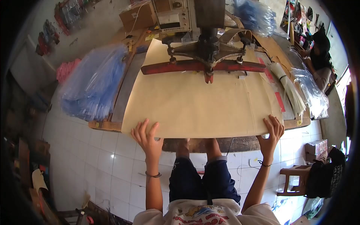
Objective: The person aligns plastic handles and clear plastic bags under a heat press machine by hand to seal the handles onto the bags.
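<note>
A large cream-coloured sheet (195,103) lies across the work table, its near edge reaching slightly past the table's front edge. My left hand (146,137) holds the near left corner, fingers on top and spread. At the near right corner, my right hand (272,133) grips the sheet with fingers on top and the thumb at the edge. Over the sheet's far part stands a press head with a long red bar (168,67) on a dark metal frame. Whether the bar touches the sheet, I cannot tell.
Bluish clear plastic (93,82) is heaped at the table's left, with more (255,17) behind. A bundle of pale strips (287,88) and clear plastic (309,92) lie at right. A control box (172,17) stands behind. Another person (320,56) is at far right, near a brown stool (294,176).
</note>
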Tool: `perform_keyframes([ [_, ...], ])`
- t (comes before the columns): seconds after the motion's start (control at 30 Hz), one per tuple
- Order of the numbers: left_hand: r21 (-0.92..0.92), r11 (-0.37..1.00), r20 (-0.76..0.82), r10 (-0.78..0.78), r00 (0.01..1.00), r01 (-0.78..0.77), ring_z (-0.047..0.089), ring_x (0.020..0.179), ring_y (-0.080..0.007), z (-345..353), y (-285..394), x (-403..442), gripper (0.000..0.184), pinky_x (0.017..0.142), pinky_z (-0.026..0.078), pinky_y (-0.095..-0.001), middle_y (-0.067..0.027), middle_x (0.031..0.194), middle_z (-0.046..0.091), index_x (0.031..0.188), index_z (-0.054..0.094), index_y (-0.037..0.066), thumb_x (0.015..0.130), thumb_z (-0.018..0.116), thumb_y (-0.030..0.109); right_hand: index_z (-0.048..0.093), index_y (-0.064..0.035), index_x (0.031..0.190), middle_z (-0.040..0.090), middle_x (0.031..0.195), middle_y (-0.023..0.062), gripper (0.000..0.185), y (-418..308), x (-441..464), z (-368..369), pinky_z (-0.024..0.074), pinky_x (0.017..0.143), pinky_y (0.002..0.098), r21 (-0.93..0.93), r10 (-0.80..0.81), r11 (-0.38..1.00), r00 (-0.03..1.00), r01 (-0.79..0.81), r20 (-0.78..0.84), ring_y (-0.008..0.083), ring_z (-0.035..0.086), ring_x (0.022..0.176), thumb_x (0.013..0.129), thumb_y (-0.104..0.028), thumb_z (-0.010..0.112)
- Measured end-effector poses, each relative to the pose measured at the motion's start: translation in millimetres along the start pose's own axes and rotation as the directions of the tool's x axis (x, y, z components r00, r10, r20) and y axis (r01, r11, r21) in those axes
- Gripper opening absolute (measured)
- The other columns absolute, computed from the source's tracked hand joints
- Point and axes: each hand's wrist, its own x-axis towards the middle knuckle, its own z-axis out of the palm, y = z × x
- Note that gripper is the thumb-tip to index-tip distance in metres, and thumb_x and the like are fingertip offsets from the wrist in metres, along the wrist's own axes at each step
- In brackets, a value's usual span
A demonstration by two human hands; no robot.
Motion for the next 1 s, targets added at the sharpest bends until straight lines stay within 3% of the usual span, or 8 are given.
perform_keyframes([
  [0.27,-0.015,1.000,0.048,-0.013,0.999,0.014,0.043,0.137,-0.0350,-11,11,9,0.069,0.119,0.022,-0.0643,-0.0071,0.144,0.051,0.127,0.058,0.019,0.066,0.086,0.007,0.068,-0.0180,0.122,0.060,0.136,0.0052,0.073,-3,0,-1,0.0310,0.115,0.0486,0.001,-0.008,1.000,1.000,0.008,-0.023,0.0304,0.049,0.132,0.052,-0.007,0.087],
  [0.73,-0.005,1.000,0.022,0.001,1.000,0.000,0.041,0.138,-0.0356,-7,9,16,0.072,0.121,0.019,-0.0635,-0.0086,0.145,0.050,0.129,0.059,0.018,0.063,0.087,0.008,0.070,-0.0191,0.118,0.061,0.135,0.0038,0.068,-3,2,5,0.0308,0.115,0.0499,0.032,0.009,0.999,0.998,-0.006,-0.069,0.0297,0.051,0.130,0.054,-0.009,0.088],
  [1.0,-0.013,0.999,0.106,-0.050,0.993,0.052,0.041,0.139,-0.0348,-19,17,6,0.075,0.121,0.019,-0.0637,-0.0071,0.146,0.049,0.130,0.058,0.019,0.061,0.086,0.006,0.069,-0.0180,0.119,0.061,0.135,0.0051,0.067,-1,-3,-3,0.0303,0.115,0.0512,0.051,-0.013,0.999,0.999,0.016,-0.052,0.0307,0.051,0.130,0.055,-0.009,0.086],
])
